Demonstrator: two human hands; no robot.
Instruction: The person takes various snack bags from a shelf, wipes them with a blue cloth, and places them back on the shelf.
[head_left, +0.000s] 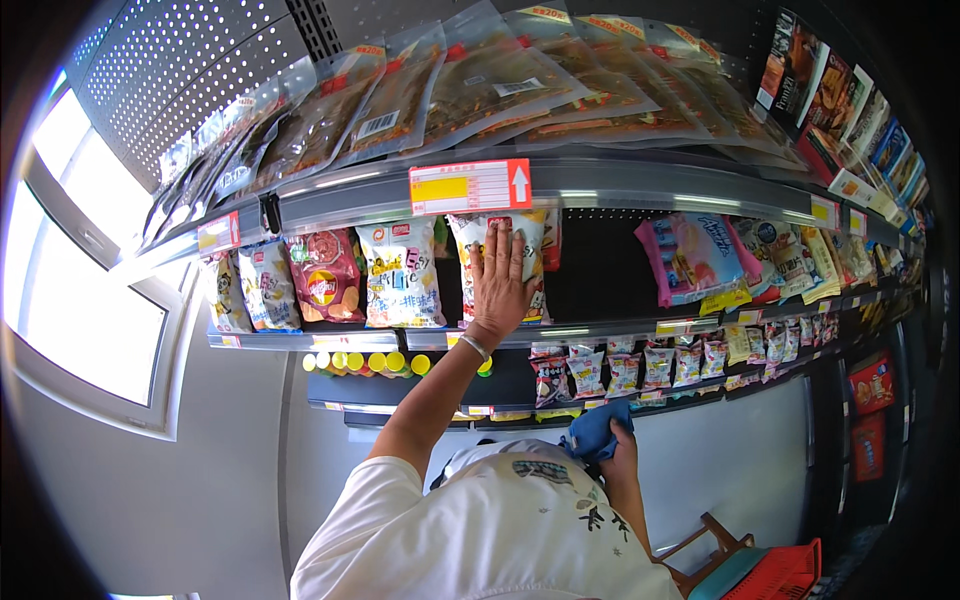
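Observation:
My left hand (499, 281) lies against the front of an upright white snack bag (466, 259), its fingers pointing up and slightly spread. That bag stands on the middle shelf and is partly hidden by the hand. Just left of it is a similar white chip bag (400, 277), and past that a dark pink Lay's chip bag (326, 276). Low beside my body, my right hand (619, 454) grips a bunched blue cloth (598, 433).
Clear pouches of brown food (495, 90) fill the upper shelf, whose front edge carries a price tag (469, 186). Small snack packs (585, 373) and yellow-lidded containers (395, 361) sit on a lower shelf. A red plastic basket (784, 571) and a wooden stool (712, 536) stand at lower right.

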